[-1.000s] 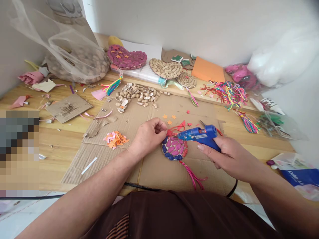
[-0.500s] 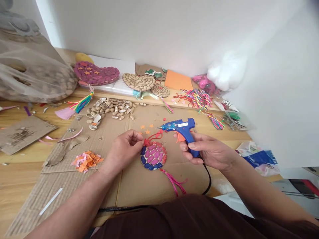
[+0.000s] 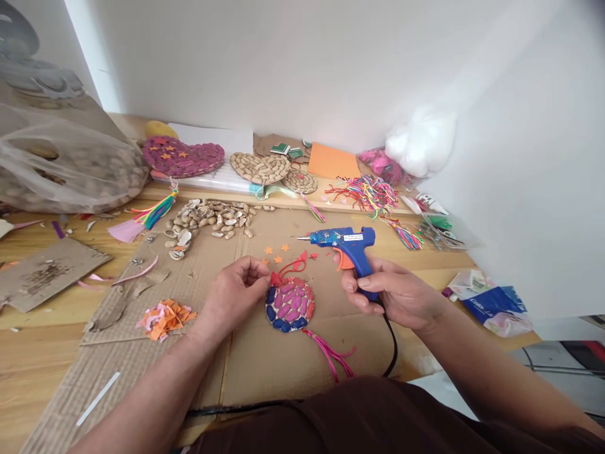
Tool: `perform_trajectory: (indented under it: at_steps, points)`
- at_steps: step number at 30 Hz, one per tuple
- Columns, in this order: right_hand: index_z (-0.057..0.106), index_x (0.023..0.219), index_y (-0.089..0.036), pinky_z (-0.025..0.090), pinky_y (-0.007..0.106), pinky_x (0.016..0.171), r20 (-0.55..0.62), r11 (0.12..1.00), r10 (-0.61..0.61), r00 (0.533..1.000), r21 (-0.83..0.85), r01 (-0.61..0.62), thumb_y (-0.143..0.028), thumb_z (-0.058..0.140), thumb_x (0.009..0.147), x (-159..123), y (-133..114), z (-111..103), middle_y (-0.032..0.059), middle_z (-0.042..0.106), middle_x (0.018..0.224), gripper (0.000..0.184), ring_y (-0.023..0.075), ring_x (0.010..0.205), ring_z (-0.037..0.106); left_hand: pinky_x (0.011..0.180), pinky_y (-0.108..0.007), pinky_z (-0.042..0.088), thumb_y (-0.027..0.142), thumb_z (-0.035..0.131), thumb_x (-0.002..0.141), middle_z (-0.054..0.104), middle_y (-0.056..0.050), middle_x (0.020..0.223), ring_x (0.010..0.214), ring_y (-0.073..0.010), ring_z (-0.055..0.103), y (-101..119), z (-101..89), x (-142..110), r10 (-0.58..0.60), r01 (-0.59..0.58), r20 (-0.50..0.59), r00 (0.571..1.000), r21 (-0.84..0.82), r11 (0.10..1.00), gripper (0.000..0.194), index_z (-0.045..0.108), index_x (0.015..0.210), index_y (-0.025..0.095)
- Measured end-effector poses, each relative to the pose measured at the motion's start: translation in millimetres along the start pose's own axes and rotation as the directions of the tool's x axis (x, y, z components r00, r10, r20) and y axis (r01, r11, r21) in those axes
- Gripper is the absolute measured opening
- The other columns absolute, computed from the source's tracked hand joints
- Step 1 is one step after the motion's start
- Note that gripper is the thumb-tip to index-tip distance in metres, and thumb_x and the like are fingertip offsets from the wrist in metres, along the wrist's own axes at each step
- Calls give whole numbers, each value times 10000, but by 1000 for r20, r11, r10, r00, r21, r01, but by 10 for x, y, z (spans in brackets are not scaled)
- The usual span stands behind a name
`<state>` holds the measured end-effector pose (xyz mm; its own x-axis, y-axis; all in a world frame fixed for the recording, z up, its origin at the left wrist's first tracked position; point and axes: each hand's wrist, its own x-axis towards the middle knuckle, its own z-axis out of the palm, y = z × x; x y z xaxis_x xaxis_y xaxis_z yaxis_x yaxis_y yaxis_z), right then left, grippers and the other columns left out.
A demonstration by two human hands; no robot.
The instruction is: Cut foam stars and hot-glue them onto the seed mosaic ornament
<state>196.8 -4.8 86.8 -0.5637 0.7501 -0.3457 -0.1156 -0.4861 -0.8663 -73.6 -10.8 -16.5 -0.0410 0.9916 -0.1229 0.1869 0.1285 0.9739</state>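
Disc (image 3: 290, 305) is lying flat, my left grip (image 3: 240, 287) pinching red piece (image 3: 275, 279), right grip (image 3: 396, 290) holding glue gun (image 3: 336, 238) clear, probably avoiding drips.

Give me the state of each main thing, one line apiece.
Round ornament: painted, lying on cardboard
Red piece: pinched in left hand
Glue gun: gripped in right hand, nozzle off the ornament
Pink tassel: splayed
Orange stars: loose
Peanut shells: heaped
Paper scraps: piled

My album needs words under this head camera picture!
Right hand holds a glue gun; left hand pinches a red piece at the edge of a round ornament.
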Motion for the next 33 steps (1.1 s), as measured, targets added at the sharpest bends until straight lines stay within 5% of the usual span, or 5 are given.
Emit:
perform_trajectory:
  at_steps: [7, 17, 22, 27, 33]
  points:
    - [550, 881, -183, 261, 184, 398, -20, 999, -36, 999, -10, 36, -339, 622, 901, 0, 68, 3, 16, 601, 785, 173, 88, 548, 513, 583, -244, 470, 331, 680, 734, 666, 4, 707, 591, -131, 595, -6, 1, -1, 4, -4, 5, 1000, 16, 1000, 167, 621, 799, 190]
    - [569, 1077, -206, 206, 178, 394, -85, 998, -50, 995, -40, 47, -379, 709, 841, -66, 198, -4, -3, 568, 761, 324, 84, 529, 478, 574, -243, 459, 357, 685, 731, 640, 14, 673, 584, -131, 582, -3, 3, 3, 0, 0, 24, 1000, -11, 1000, 199, 598, 794, 190]
    - [522, 878, -194, 193, 184, 398, -142, 995, -84, 986, -60, 76, -376, 709, 838, -124, 191, 24, -15, 540, 710, 264, 73, 507, 439, 575, -246, 482, 331, 700, 710, 627, 26, 659, 577, -124, 585, 25, 13, 17, -30, 31, 13, 999, -93, 995, 212, 572, 801, 189]
    - [487, 805, -213, 156, 216, 392, -205, 988, -152, 967, 5, 156, -444, 668, 845, -270, -84, 57, -30, 434, 675, 296, 86, 502, 359, 596, -256, 492, 312, 719, 698, 642, 12, 665, 624, -145, 625, 153, 7, -162, -75, 76, 13, 997, -185, 980, 222, 559, 792, 191]
    - [448, 699, -213, 196, 237, 404, -314, 950, -263, 912, 79, 301, -483, 447, 969, -534, -610, 101, -31, 296, 629, 382, 95, 488, 251, 663, -245, 471, 324, 690, 814, 652, -6, 736, 690, -126, 599, 276, 86, -770, 0, 54, 253, 968, -207, 977, 183, 564, 817, 192]
